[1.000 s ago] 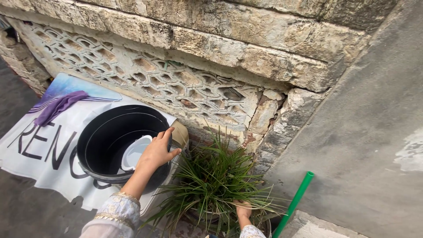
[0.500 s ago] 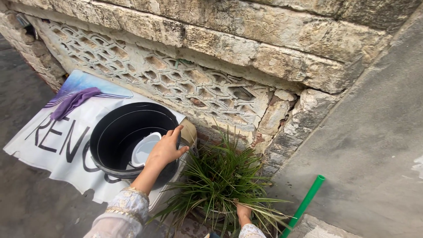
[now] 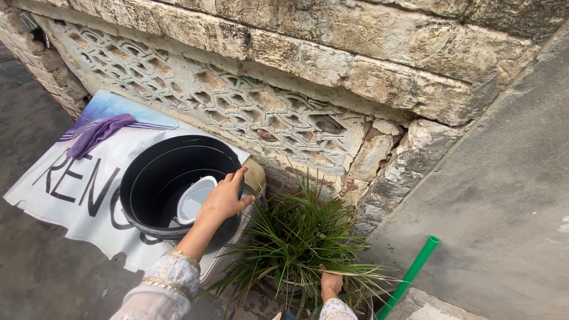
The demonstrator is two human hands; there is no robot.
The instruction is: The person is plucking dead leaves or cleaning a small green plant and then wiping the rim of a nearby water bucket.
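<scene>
Change: hardly any; both hands stay where they were.
Left hand (image 3: pixel 222 198): fingers curled over the black bucket (image 3: pixel 160 178) rim, gripping it.
Right hand (image 3: pixel 330 283): closed around grass plant (image 3: pixel 296 237) leaves.
Bucket: on white banner (image 3: pixel 71 189), beside the plant.

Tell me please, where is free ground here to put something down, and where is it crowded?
Bare ground lies left and below the white banner, and on the grey pavement right of the stone wall, above the green pipe. It is crowded where the left hand grips the black bucket beside the grassy plant, which the right hand touches.
</scene>
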